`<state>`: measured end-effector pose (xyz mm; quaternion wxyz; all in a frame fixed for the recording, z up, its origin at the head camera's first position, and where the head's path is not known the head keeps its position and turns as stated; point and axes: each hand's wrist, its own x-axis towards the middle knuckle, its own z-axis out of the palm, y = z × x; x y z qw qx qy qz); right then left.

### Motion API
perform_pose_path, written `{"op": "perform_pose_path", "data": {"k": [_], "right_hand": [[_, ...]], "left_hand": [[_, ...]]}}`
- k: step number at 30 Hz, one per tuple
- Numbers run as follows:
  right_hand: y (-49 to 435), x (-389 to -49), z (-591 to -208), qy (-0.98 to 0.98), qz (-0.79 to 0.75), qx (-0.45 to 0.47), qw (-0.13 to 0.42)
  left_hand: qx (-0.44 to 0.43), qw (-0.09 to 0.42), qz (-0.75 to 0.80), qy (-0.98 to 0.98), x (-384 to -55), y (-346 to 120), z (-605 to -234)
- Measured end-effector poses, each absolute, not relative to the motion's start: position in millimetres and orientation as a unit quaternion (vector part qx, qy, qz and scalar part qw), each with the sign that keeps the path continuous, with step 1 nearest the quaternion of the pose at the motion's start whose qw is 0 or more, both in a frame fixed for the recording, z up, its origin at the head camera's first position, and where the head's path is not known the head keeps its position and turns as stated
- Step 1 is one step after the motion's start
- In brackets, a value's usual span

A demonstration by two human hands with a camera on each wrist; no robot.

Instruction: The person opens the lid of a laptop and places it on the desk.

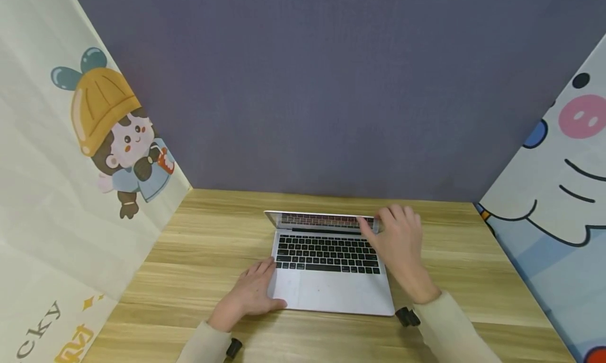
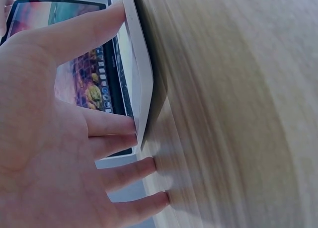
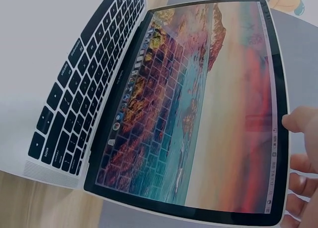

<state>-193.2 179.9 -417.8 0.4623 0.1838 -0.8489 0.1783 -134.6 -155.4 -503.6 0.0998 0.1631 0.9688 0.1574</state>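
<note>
A silver laptop [image 1: 331,289] with black keys sits on the wooden table, its lid raised. In the right wrist view its screen [image 3: 213,114] is lit with a colourful seaside picture and reflects the keyboard. My right hand [image 1: 400,244] grips the lid near its upper right corner, thumb on the screen's border and fingers behind the lid. My left hand [image 1: 253,292] rests at the base's front left corner. In the left wrist view its thumb and two fingers touch the base's edge, while the other fingers reach down to the table, all fairly straight.
The wooden table [image 1: 189,263] extends around the laptop. A dark grey-blue panel [image 1: 331,89] stands along its back edge. White cloths with cartoon prints hang at the left [image 1: 38,168] and right [image 1: 544,194]. Dark wrist-camera pieces [image 1: 407,316] show by the sleeves.
</note>
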Motion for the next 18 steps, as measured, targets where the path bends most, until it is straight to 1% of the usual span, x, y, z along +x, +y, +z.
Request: {"op": "perform_pose_path", "data": {"k": [10,18], "right_hand": [[180,-204,-415,-0.851,0.172,0.173,0.465],[179,-213,-411,-0.866,0.158,0.162,0.446]], "left_hand": [[0.164,0.1,0.152,0.97,-135,-155,-504],[0.163,0.103,0.156,0.969,-134,-155,-503]]}}
